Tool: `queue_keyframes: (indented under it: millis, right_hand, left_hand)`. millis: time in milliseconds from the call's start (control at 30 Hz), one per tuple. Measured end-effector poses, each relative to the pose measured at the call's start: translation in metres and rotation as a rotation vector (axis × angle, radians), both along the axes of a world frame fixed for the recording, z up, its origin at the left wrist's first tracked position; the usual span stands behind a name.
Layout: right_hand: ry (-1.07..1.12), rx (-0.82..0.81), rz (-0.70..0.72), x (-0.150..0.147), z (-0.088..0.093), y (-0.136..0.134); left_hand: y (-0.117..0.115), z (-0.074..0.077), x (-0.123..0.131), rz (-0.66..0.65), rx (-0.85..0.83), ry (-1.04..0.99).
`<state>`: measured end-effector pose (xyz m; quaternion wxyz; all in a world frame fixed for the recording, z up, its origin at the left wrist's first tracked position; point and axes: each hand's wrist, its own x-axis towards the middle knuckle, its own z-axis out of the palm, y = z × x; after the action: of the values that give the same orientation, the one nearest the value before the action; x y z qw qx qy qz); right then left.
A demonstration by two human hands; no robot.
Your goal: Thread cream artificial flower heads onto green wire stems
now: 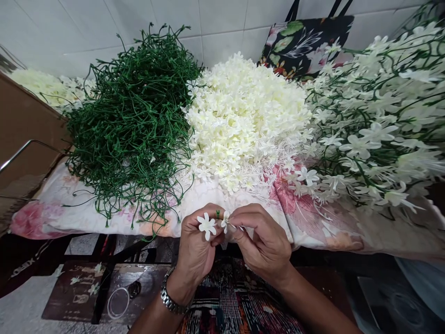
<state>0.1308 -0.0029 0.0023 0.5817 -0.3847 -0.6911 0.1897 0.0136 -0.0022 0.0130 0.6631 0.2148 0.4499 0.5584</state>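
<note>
Close together over the table's front edge, my two hands work on small artificial flower parts. My left hand (199,241) is closed, pinching a green flower stem (218,213) whose tip shows above the fingers. A white artificial flower (207,226) faces up beside that thumb. In a pinch, my right hand (262,241) grips a second white blossom (225,221), seen side-on between the hands. Most of the stem is hidden by the fingers. Straight beyond lies a heap of loose cream-white blossoms (243,116), with a tangled pile of green stems (135,111) to its left.
Assembled white flowers on stems (378,134) spread across the right side. A floral cloth (208,197) covers the table. At the left stands a cardboard box (24,120); a black floral bag (309,46) leans on the tiled wall. Below lies a clear round lid or cup (118,303).
</note>
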Motion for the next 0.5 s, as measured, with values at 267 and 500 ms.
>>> queue_keyframes:
  millis: [267, 500]
  right_hand:
    - [-0.047, 0.059, -0.022, -0.0004, -0.0014, -0.0007]
    - [-0.032, 0.031, 0.016, -0.0013, -0.0003, -0.0003]
  left_hand:
    - [-0.0006, 0.0039, 0.0034, 0.045, 0.093, 0.106]
    - [-0.003, 0.0036, 0.0012, 0.043, 0.023, 0.083]
